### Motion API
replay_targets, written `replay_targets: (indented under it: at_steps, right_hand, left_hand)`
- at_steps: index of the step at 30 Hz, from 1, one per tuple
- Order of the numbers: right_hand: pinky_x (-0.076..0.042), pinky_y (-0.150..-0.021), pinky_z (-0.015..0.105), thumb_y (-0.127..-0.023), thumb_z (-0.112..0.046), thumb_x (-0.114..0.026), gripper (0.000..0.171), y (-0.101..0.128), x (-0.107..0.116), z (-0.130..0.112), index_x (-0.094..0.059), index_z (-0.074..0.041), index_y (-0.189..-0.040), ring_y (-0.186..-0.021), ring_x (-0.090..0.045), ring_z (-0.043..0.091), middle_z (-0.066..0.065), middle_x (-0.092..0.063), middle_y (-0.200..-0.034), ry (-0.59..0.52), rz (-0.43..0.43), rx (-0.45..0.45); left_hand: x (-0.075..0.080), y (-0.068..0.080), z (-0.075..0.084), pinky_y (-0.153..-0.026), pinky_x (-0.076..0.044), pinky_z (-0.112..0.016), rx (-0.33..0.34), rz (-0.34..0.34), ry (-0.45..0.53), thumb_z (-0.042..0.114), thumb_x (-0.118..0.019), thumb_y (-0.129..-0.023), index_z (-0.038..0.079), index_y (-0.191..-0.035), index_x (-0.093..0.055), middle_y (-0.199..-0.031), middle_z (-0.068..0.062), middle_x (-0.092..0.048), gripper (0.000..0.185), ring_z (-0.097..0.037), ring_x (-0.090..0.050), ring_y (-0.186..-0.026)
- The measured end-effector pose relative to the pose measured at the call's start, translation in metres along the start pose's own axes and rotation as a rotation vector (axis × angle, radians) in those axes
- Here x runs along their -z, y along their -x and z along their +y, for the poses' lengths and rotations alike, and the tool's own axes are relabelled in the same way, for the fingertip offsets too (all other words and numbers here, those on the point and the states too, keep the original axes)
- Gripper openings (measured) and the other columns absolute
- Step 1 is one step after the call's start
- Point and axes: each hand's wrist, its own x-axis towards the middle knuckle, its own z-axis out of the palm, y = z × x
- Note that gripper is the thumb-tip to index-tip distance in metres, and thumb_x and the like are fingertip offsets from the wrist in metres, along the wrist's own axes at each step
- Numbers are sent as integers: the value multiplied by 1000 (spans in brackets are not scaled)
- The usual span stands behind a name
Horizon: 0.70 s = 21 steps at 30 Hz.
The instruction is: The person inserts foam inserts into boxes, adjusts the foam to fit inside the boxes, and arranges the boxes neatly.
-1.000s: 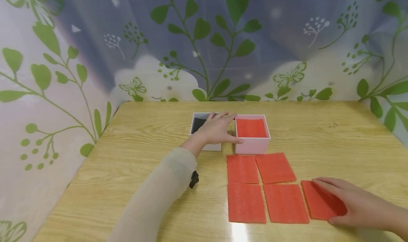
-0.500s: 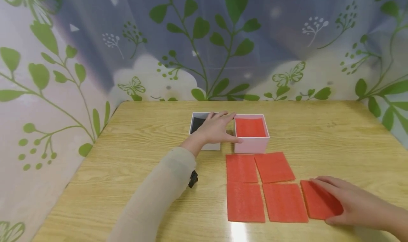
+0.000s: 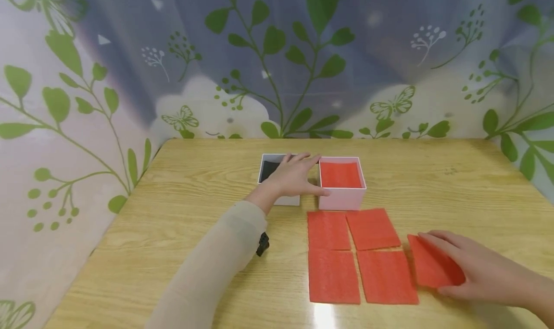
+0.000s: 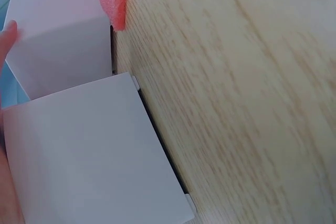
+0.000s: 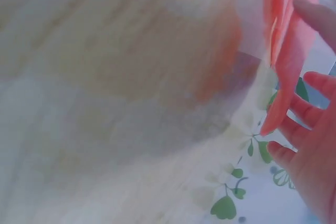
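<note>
In the head view my right hand [image 3: 484, 271] pinches a red foam square [image 3: 434, 266], thumb at its near edge and fingers at the far edge. The square bows and hangs above the table; its bend shows in the right wrist view. My left hand [image 3: 294, 175] spreads across two small boxes. Its thumb lies straight against the front of the right-hand box [image 3: 342, 199], with the index fingertip at that box's back left corner. Red foam [image 3: 340, 175] fills this box. Beneath my left palm is the other box [image 3: 289, 200], with dark foam [image 3: 269, 169] inside, partly hidden.
Several red foam squares [image 3: 334, 277] lie flat in two rows just in front of the right-hand box. A black wrist strap piece [image 3: 262, 245] shows below my left sleeve. The wooden table [image 3: 195, 175] meets a leaf-patterned curtain [image 3: 242, 55] at its back edge.
My right hand has lifted the rightmost red foam square off the table, moving slightly up and bending it. My left hand and the boxes keep their places.
</note>
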Motion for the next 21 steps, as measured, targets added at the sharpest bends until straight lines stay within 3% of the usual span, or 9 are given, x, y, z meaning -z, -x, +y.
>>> replay_targets:
  at_steps: [11, 15, 19, 21]
  right_hand:
    - [-49, -79, 44, -70, -54, -75, 88, -17, 9, -8, -39, -18, -142, -111, -46, 21, 4, -47, -130, -4, 31, 24]
    - [-42, -86, 32, -70, -52, -76, 88, -25, 14, -10, -39, -19, -143, -113, -44, 21, 2, -47, -130, 7, 64, 61]
    - [-39, -88, 33, -72, -51, -75, 87, -34, 21, -11, -37, -19, -143, -115, -44, 24, 4, -46, -131, 3, 62, 77]
    - [-41, -85, 40, -72, -51, -75, 87, -38, 24, -11, -36, -19, -144, -116, -43, 24, 4, -45, -132, 10, 59, 84]
  left_hand:
    - [1, 1, 1, -111, -1, -48, -7, -4, 5, 69, -59, -75, 19, -151, -19, -148, 3, -33, 99, -17, -14, -140]
    - [1, 1, 0, -111, -1, -48, -6, -1, -5, 69, -59, -75, 20, -151, -19, -148, 3, -34, 98, -17, -14, -140]
    - [1, 0, -1, -111, -1, -48, 1, -6, -14, 70, -58, -75, 21, -151, -18, -148, 3, -34, 98, -17, -14, -140]
    - [1, 0, 0, -111, -1, -48, 2, -9, -11, 69, -58, -75, 21, -151, -19, -148, 3, -34, 98, -17, -14, -140]
